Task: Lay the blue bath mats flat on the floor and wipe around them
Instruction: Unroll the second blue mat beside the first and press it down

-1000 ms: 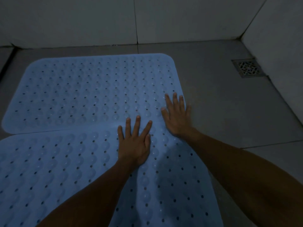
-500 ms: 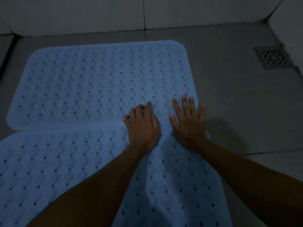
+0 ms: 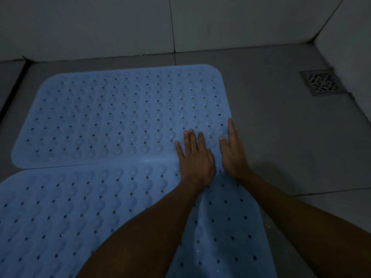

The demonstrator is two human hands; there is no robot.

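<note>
Head | far mat (image 3: 112, 117) long axis left-right | left hand (image 3: 195, 159), right hand (image 3: 233, 153) flat, holding nothing

Both forearms bare up to the frame edge, no sleeves visible. Left hand (image 3: 195, 159) and right hand (image 3: 233, 152): no gloves, rings, watch or wristbands. Fingernails short. Dim light, finer detail can't be made out.

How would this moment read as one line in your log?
step: pressing mats flat | left hand: open, on mat seam | right hand: open, at far mat right edge | near mat: rippled | drain: uncovered
</note>
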